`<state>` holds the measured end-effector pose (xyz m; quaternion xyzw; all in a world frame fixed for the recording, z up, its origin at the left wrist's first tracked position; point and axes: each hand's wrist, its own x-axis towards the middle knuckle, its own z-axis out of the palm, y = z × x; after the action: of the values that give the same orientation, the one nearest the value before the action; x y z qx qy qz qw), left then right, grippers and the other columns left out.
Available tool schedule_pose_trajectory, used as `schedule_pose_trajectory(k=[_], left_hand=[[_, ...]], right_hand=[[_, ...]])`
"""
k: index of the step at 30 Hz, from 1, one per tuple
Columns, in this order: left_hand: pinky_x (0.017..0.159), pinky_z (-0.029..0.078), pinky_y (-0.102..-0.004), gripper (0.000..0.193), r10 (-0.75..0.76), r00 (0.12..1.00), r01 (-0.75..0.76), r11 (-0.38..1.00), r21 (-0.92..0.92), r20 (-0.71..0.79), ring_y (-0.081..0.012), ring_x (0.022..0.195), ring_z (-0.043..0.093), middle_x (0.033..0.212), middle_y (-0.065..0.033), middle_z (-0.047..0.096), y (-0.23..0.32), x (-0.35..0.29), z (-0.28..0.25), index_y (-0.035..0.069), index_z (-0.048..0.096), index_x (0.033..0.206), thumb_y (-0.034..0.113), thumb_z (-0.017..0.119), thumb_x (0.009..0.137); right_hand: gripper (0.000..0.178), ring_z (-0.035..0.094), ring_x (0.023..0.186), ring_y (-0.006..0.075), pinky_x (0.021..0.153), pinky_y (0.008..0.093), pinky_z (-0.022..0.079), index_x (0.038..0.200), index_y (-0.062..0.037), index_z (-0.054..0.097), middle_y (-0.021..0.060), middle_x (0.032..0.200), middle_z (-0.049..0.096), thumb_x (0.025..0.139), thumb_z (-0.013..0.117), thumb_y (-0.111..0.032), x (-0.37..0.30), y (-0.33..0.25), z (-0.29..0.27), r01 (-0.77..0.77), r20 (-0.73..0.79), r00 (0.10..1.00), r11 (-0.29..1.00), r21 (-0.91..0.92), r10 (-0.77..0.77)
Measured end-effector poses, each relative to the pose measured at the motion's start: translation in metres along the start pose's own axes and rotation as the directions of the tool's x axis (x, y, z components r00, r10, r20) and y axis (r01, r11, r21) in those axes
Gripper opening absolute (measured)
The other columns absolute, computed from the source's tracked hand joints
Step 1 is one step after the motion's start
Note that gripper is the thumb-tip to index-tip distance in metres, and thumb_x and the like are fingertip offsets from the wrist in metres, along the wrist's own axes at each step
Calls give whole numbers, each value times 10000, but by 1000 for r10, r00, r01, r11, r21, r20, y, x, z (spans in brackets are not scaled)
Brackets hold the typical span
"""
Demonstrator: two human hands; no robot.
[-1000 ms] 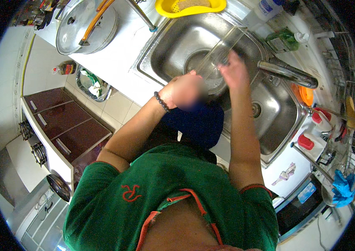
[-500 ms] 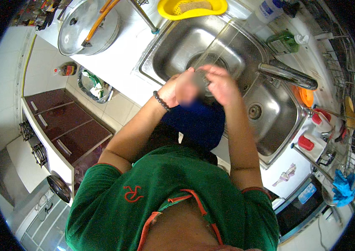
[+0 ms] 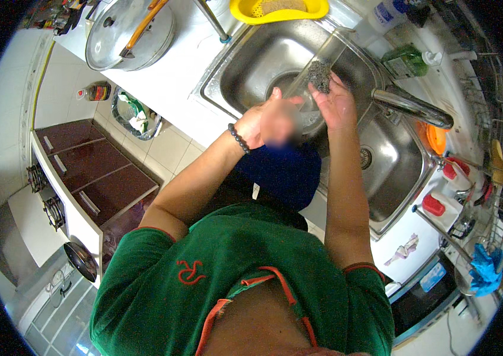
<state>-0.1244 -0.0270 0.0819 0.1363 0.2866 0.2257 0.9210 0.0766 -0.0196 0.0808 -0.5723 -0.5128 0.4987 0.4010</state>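
Drawers (image 3: 100, 169): stood well left of the fingers and lower, dark red with pale handles.
Lidded pot (image 3: 104, 44): sat far left of the fingers and higher, on the white counter (image 3: 183, 74).
Sink (image 3: 235, 80): opened beneath the fingers, with one bowl beyond them and another to their lower right.
Beaded bracelet (image 3: 239, 138): circled the left wrist, just behind the fingers.
Left hand (image 3: 278, 123): closed around the near end of the clear container, with thumb raised; partly hidden by a blur.
Yellow basin (image 3: 248, 18): rested past the fingers, beyond the sink's far edge.
Scrubber (image 3: 319, 76): sat at the right fingertips, dark grey; could not tell whether inside the container or against its outside.
Clear container (image 3: 331, 48): slanted up and rightward from the left fingers, over the far bowl.
Right hand (image 3: 340, 108): bent lightly around the scrubber, with thumb and fingers only slightly parted.
Green bottle (image 3: 404, 62): stood right of the fingers and higher.
Tap (image 3: 414, 108): reached toward the right fingers from their right, well apart.
Blue glove (image 3: 486, 270): hung far to the fingers' lower right.
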Motion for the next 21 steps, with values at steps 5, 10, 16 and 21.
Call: schedule_pose_trajectory(k=[5,10,16,21], left_hand=[[651,489,-266,575,-19,1000,20,999,-26,23,-130,769,584,909,-28,593,-3,8,-22,46,442,1248,498,399,896],[660,491,-275,546,77,997,-75,984,-163,6,-132,785,576,938,-38,579,-5,9,-3,47,391,1280,455,399,918],[769,490,-331,545,52,998,-52,999,1,46,-176,890,587,1041,-86,584,-13,11,-9,59,398,1279,463,402,914],[492,407,-248,494,45,999,-44,997,60,-25,-117,600,526,783,-48,572,-9,14,-4,157,407,1278,490,261,944]], right_hand=[[272,557,926,193,838,334,443,1088,-3,578,70,1037,589,822,525,-31,-30,-3,12,-253,-94,899,683,686,427],[209,529,919,250,839,342,416,1014,-42,615,84,972,552,814,564,-74,-66,-36,23,73,-485,861,980,-183,-154],[285,511,915,256,820,324,419,992,-47,641,133,929,508,711,637,-4,-23,-40,24,152,-366,872,892,-426,-324],[204,524,853,249,772,346,435,924,-51,643,111,895,519,720,654,-46,-48,-36,53,337,-283,867,901,-274,-410]])
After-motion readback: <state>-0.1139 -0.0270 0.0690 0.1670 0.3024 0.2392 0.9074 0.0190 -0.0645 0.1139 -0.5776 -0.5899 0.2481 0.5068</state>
